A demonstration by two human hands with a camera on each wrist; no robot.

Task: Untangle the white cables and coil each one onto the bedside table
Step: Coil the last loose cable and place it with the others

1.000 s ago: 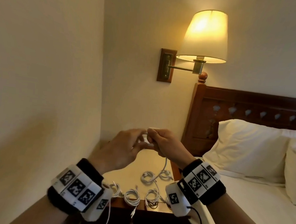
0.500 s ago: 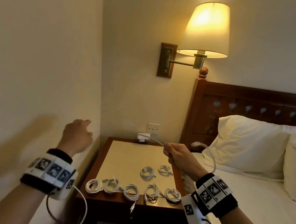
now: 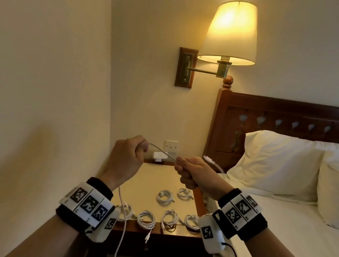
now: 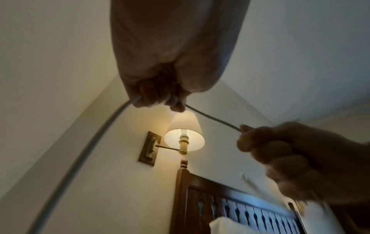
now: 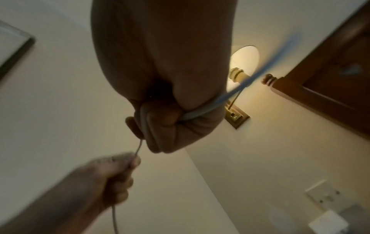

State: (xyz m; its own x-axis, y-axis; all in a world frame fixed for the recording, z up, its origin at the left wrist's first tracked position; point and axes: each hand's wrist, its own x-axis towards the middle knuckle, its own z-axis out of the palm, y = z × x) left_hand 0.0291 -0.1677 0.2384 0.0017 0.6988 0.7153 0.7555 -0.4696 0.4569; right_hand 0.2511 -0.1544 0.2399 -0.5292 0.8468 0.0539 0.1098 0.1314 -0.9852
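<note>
Your left hand [image 3: 124,159] pinches the white cable [image 3: 163,151] between curled fingers; your right hand [image 3: 193,172] is a fist around the same cable, its plug end sticking out toward the pillow [image 3: 279,165]; the slack hangs from your left hand past the bedside table [image 3: 149,178], where coiled cables [image 3: 165,197] already lie.

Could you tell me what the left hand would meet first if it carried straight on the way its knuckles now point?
Probably the right hand. The left hand points rightward along the taut cable that both hands grip, with only that short stretch between them. Depth is unclear, so it might pass slightly behind.
</note>
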